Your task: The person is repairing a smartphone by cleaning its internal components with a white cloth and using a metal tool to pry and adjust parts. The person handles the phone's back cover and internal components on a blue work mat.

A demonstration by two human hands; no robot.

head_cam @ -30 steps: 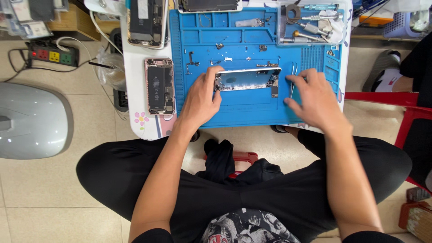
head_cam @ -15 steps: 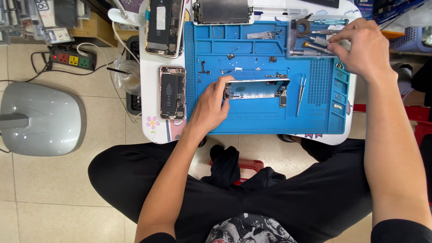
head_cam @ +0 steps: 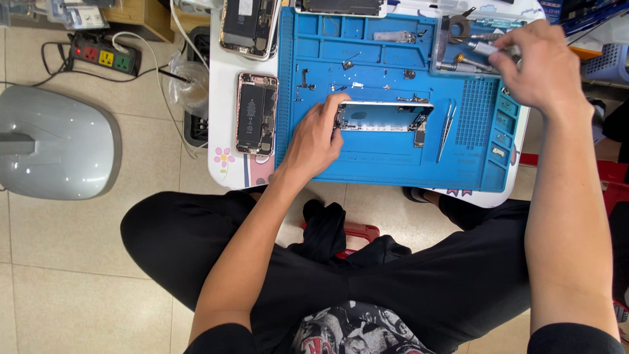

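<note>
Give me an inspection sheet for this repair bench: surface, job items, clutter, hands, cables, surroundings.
Surface: blue work mat on a small white table.
Job's things: opened phone frame; tweezers beside it.
Clutter: two opened phones left of the mat; tool tray; loose small parts.
Grippers: left hand on the frame; right hand at the tray tools.
Cables: power strip on the floor.
Surroundings: grey domed object, tiled floor.

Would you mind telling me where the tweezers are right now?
In the head view the tweezers lie on the blue mat, just right of the opened phone frame that the left hand steadies, below the clear tool tray.
</note>
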